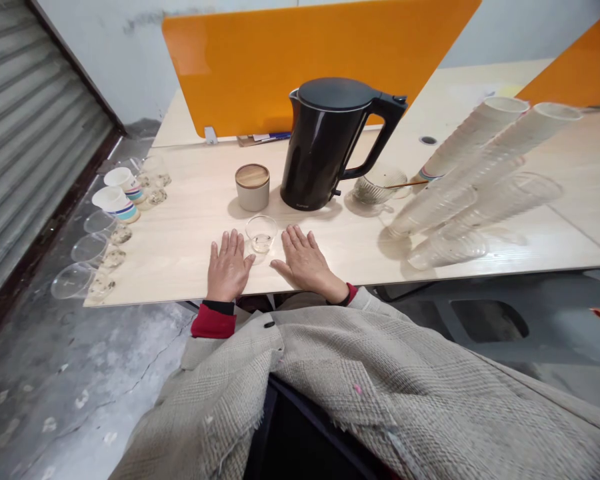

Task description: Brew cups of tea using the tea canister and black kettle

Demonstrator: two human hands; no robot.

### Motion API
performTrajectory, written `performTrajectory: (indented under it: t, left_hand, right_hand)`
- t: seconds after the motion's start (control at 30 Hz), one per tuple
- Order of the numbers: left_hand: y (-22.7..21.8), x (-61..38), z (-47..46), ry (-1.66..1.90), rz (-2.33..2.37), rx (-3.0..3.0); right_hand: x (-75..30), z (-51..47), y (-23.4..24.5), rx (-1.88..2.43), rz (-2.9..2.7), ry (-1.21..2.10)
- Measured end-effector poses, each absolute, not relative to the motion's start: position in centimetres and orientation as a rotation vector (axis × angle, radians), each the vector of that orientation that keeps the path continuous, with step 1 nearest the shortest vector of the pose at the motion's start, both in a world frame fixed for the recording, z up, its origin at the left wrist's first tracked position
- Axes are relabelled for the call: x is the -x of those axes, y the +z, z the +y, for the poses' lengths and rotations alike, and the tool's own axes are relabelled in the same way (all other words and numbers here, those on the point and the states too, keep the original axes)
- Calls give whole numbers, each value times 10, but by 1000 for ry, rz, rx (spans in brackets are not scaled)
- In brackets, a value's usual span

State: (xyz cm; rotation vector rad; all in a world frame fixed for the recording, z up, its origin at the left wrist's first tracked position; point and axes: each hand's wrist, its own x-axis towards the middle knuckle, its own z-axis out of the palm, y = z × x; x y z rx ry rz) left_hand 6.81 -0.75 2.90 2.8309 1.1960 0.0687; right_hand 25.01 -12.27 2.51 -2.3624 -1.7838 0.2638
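Observation:
My left hand (229,267) lies flat on the table, palm down, with its fingers stretched out and nothing in it. Likewise flat, my right hand (307,263) rests to the right with its fingers extended. Between them stands a clear plastic cup (261,235) with a few dark bits at its bottom. Just behind the cup is a light grey canister (253,195) with a wooden lid. A black electric kettle (320,147) stands beyond my right hand, its handle pointing right. Beside the kettle sits a ribbed glass bowl (375,187) with a thin brown stick or handle across its rim.
Several clear cups (91,248) with dark bits inside and two striped paper cups (115,201) line the table's left edge. At the right lean tall stacks of paper cups (473,137) and clear plastic cups (445,240). An orange divider (240,67) stands along the back.

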Motion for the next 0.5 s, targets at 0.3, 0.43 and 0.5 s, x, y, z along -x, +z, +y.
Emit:
performTrajectory:
  t: [0.3, 0.43, 0.5]
  left_hand:
    - [30, -68, -7, 86, 1185, -2820]
    - [30, -68, -7, 87, 1183, -2817]
    - [29, -68, -6, 89, 1185, -2819]
  right_hand:
    - [-250, -123, 27, 2359, -1777, 269]
    - [-249, -123, 30, 2370, -1787, 255]
    - [-249, -123, 30, 2363, -1795, 240]
